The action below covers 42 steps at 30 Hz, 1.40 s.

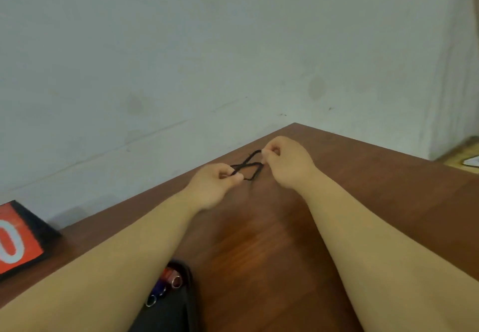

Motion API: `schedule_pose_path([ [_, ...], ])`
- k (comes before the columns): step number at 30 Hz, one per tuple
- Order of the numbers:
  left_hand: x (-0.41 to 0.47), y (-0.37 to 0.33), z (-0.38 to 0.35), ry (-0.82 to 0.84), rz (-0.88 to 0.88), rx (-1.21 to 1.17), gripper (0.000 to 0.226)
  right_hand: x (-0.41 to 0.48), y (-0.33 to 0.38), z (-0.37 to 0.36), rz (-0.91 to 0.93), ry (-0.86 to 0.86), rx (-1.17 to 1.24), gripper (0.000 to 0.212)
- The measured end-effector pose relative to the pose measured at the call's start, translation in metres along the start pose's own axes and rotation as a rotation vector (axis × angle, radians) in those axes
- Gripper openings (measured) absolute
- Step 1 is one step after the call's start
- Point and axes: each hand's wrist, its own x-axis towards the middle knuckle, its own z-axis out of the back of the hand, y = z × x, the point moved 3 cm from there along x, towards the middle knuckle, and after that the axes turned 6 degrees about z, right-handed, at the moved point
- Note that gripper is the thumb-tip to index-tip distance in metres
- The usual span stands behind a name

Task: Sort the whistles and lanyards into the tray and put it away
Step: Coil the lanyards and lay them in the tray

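A black lanyard point(248, 166) is stretched in crossed loops between my two hands, just above the brown table point(259, 241) near its far corner. My left hand point(215, 185) pinches the lanyard's near end. My right hand point(286, 160) pinches its far end. A black tray point(178, 311) sits at the bottom centre, partly hidden by my left forearm. Inside it lie several coloured whistles point(169, 282), red, purple and dark, with metal rings.
A red and black card with a white digit point(18, 241) stands on the table at the left edge. The pale wall runs behind the table's far corner. A yellowish surface point(464, 155) shows at the right edge.
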Motion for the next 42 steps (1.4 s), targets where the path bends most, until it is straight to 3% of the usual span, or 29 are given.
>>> schedule_pose_path([
  [4, -0.034, 0.004, 0.054, -0.018, 0.058, -0.574, 0.028, -0.007, 0.011, -0.005, -0.08, 0.049, 0.561, 0.015],
  [6, -0.053, 0.001, 0.079, -0.058, 0.069, -0.709, 0.024, -0.01, 0.016, -0.011, -0.121, 0.126, 0.744, 0.011],
  [10, -0.081, 0.014, 0.121, -0.213, 0.135, -0.901, 0.012, -0.02, 0.029, -0.021, -0.151, 0.263, 0.855, 0.006],
  [15, -0.105, 0.052, 0.158, -0.441, 0.289, -1.099, 0.013, -0.03, 0.035, -0.024, -0.194, 0.311, 0.943, 0.002],
  [21, -0.125, 0.089, 0.173, -0.602, 0.455, -1.048, 0.011, -0.032, 0.034, -0.025, -0.236, 0.22, 0.829, 0.014],
  [27, -0.125, 0.095, 0.161, -0.443, 0.432, -0.848, 0.021, -0.034, 0.044, -0.022, -0.045, 0.195, 0.51, 0.009],
  [33, -0.106, 0.058, 0.137, -0.294, 0.276, -0.799, 0.023, -0.038, 0.058, -0.021, 0.037, 0.227, 0.513, 0.006],
  [35, -0.098, 0.044, 0.129, -0.248, 0.23, -0.672, 0.026, -0.04, 0.06, -0.02, 0.054, 0.235, 0.519, 0.006],
  [37, -0.093, 0.033, 0.118, -0.182, 0.237, -0.299, 0.051, -0.042, 0.063, -0.019, 0.08, 0.238, 0.521, 0.008],
  [39, -0.091, 0.024, 0.101, -0.074, 0.266, 0.077, 0.101, -0.041, 0.066, -0.017, 0.119, 0.232, 0.496, 0.008],
  [42, -0.087, 0.002, 0.068, 0.085, 0.153, 0.143, 0.139, -0.042, 0.071, -0.015, 0.18, 0.24, 0.508, 0.007],
])
